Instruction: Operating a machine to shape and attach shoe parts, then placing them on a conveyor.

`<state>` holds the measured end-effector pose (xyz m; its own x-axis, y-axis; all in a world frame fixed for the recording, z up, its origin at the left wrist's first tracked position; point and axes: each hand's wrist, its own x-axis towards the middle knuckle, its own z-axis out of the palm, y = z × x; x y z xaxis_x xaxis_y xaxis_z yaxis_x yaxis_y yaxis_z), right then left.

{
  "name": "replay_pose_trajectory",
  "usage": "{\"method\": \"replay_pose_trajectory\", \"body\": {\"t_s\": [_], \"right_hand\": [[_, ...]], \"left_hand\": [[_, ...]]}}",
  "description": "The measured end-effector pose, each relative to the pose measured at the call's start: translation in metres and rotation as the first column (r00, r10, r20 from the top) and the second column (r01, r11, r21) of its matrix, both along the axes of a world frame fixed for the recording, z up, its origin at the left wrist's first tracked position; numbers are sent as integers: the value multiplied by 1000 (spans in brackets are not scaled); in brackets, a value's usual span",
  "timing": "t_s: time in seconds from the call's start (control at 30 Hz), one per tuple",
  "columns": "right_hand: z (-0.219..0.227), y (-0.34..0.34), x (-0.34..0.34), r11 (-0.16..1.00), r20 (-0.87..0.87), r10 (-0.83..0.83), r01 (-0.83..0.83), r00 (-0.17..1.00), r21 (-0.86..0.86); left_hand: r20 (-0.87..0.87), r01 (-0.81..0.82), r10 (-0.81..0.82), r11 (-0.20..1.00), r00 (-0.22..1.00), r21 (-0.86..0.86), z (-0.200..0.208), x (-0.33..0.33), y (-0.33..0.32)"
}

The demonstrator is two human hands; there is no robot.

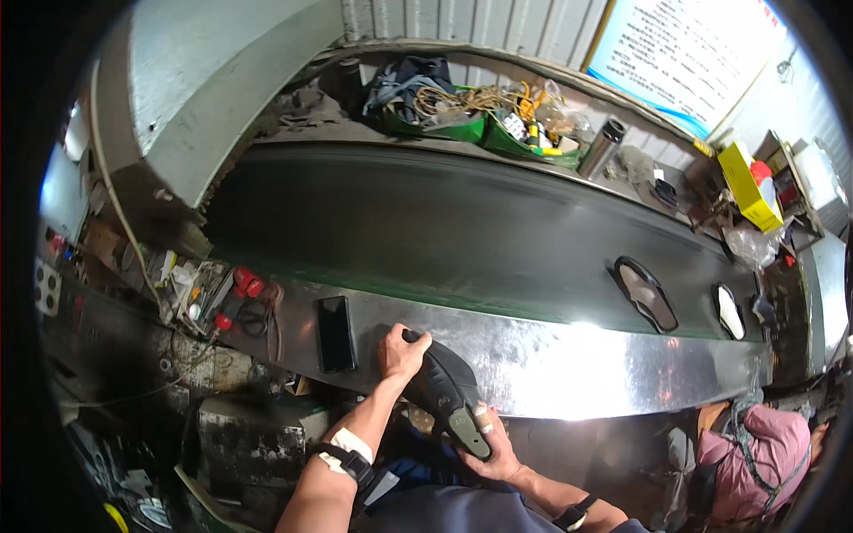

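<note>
A dark shoe sole (449,391) with a grey-green heel end lies between my two hands, just below the steel edge of a conveyor. My left hand (402,353) grips its upper, toe end, thumb over the tip. My right hand (490,447) holds the lower, heel end; one finger wears a white bandage. On the black conveyor belt (426,231) to the right lie another sole (646,293), dark-rimmed with a pale inside, and a white-faced sole (729,312) near the belt's far right end.
A black phone (335,333) lies on the steel rail (569,360) left of my hands. Red knobs and cables (242,293) crowd the left. Green trays of clutter (480,120) and a steel flask (601,147) stand behind the belt. A person in pink (769,457) sits at lower right.
</note>
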<state>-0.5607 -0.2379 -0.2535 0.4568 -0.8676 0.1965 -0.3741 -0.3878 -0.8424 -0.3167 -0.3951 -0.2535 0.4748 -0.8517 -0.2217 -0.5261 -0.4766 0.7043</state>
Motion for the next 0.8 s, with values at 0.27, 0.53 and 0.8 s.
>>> {"method": "replay_pose_trajectory", "body": {"t_s": [0.27,0.53,0.8], "right_hand": [[53,-77,41,461,332,-312,-164,890,872],[143,-8,178,679,425,211,-445,880,584],[171,175,366,485,405,477,-618,780,619]], "left_hand": [[-220,-71,11,962,975,-263,91,41,70],[-234,-523,471,805,851,-282,171,137,231],[-583,-922,737,147,343,-358,243,260,507]]}}
